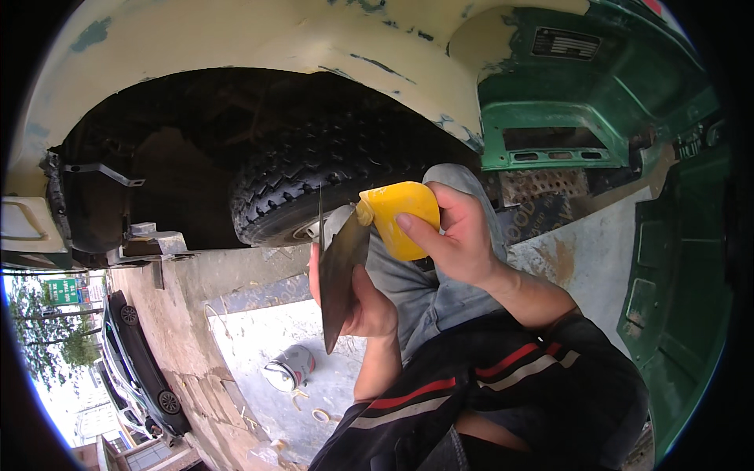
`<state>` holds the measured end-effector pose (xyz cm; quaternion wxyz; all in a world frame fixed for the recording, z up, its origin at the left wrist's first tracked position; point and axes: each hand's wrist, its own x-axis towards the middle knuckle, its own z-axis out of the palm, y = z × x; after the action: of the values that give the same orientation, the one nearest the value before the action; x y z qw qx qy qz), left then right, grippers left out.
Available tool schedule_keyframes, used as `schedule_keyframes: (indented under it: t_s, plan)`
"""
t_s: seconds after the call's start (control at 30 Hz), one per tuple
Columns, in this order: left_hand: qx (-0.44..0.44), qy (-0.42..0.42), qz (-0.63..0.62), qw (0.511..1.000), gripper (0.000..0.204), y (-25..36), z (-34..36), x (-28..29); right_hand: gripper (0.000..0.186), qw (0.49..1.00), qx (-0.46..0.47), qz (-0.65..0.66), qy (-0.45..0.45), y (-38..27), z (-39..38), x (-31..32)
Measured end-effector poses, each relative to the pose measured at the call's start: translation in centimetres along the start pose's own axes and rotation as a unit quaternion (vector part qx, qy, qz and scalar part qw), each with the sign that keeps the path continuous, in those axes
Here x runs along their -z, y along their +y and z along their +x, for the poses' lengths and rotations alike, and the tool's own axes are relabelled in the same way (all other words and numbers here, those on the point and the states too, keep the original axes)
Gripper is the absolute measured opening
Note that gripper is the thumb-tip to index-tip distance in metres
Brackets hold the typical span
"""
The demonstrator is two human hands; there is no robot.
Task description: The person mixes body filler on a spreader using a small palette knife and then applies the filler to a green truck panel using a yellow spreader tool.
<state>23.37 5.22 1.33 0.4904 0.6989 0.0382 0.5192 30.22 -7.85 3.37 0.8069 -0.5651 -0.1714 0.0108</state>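
Outdoor spot: a vehicle body with cream bodywork (259, 39) and a green door opening (565, 86) is filling the view, a dark car (145, 369) is standing off left, and a pale sheet (251, 337) is covering part of the ground.

Left hand (369, 308) is gripping a dark plate (344, 267), thumb on the near face, fingers behind. Right hand (462, 235) is pinching a yellow spreader (408, 224), thumb on its face. Both are sitting mid-view, in front of the tyre (287, 184). Tan paste (365, 213) is clinging to the spreader's left edge, seemingly touching the plate's upper edge.

My read on doing this well: left should be bracing the plate firmly, right should be drawing the spreader flat across it with light, even pressure, gathering paste toward the middle of the edge so none is dropping off.

Count: I'm seeing 1 plate, 1 spreader, 1 paste lump, 1 tyre, 1 can (289, 367) and 1 clear ring (320, 415) on the sheet. Scraps nearby are too small for counting.
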Motion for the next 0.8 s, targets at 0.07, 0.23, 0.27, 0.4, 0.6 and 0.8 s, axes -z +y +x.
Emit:
schedule_keyframes:
  t_s: [0.07,0.23,0.27,0.4,0.6,0.8]
  plan:
    - [-0.056,-0.047,0.084,0.994,0.05,-0.4,0.2,0.8,0.017,0.996,-0.041,0.072,-0.015,-0.1,0.1,-0.1]
    - [0.031,-0.039,-0.057,0.997,0.066,0.7,-0.6,0.5,0.021,0.974,-0.113,0.191,-0.032,-1.0,0.4,-0.7]
    - [0.018,-0.053,-0.048,0.997,0.066,0.9,-0.5,0.6,0.022,0.971,-0.122,0.201,-0.034,-1.2,0.4,-0.6]
    - [-0.012,-0.081,-0.108,0.991,0.06,0.2,-0.5,1.0,0.024,0.962,-0.136,0.233,-0.048,-1.1,0.7,-0.4]
    - [-0.089,-0.062,-0.016,0.994,0.053,-2.4,-0.2,2.0,0.024,0.911,-0.192,0.364,-0.029,-1.4,1.5,0.7]
    - [0.059,-0.039,-0.112,0.991,0.045,-5.1,1.4,4.4,0.031,0.944,-0.029,0.318,0.083,-3.0,2.4,4.3]
